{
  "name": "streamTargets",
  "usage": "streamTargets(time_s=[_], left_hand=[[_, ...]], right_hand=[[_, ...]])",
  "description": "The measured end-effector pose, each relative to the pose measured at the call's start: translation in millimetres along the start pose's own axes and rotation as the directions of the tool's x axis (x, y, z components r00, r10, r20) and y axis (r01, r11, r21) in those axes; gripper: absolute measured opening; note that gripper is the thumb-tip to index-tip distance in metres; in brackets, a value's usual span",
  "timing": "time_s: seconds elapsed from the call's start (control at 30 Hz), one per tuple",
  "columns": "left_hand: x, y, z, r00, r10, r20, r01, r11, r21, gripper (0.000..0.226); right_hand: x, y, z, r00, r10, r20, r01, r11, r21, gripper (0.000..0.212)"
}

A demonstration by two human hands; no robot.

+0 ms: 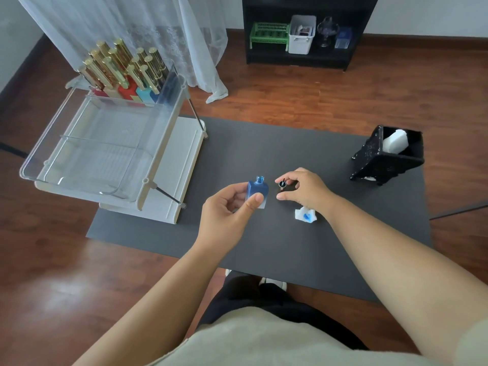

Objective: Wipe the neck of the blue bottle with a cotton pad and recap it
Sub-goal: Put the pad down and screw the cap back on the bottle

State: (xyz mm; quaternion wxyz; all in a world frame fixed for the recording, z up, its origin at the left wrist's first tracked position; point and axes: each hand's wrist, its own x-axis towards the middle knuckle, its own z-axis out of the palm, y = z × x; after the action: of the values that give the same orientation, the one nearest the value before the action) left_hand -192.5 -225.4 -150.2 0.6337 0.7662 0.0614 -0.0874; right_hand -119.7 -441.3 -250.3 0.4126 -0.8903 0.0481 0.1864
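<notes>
Reddish wood flooring with a soft sheen surrounds a matte dark grey mat [264,233] that serves as my work surface. On its left end stands a two-tier clear plastic rack [111,154], its upper tray holding a cluster of gold-capped bottles [124,67]; I cannot count them exactly. At the right end sits one black ornate holder [388,157] with white pads inside.

I see my left hand [224,215] closed around the one blue bottle [257,191], a square-shouldered, frosted-looking piece with a bare threaded neck pointing up and away; the thumb presses its front face, the fingers wrap behind. My right hand [303,190] is just beside it, thumb and fingertips pinched on the cap [281,184], whose round dark opening faces the camera with a thin brush stem showing. Bottle and cap are near each other but apart.

One crumpled white cotton pad [305,215], stained blue, lies on the mat directly under my right wrist.
</notes>
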Motion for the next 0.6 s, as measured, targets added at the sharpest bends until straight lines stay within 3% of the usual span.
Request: streamTargets(time_s=[0.13, 0.27, 0.43, 0.6], left_hand=[[0, -2, -2, 1.0, 0.005, -0.021, -0.006, 1.0, -0.013, 0.03], [4, -3, -3, 1.0, 0.002, -0.015, -0.003, 1.0, -0.012, 0.032], [10, -2, -5, 1.0, 0.006, 0.0, -0.006, 1.0, -0.017, 0.035], [17, 3, -5, 0.998, 0.055, 0.027, -0.055, 0.998, -0.002, 0.028]], right_hand=[[0, -2, 1, 0.998, 0.035, -0.053, -0.032, 0.998, 0.055, 0.022], [-13, -7, -14, 0.998, 0.016, -0.061, -0.012, 0.998, 0.065, 0.024], [-37, -29, -45, 0.967, -0.216, -0.132, 0.21, 0.976, -0.062, 0.025], [-61, -63, -81, 0.92, -0.355, -0.168, 0.358, 0.934, -0.016, 0.035]])
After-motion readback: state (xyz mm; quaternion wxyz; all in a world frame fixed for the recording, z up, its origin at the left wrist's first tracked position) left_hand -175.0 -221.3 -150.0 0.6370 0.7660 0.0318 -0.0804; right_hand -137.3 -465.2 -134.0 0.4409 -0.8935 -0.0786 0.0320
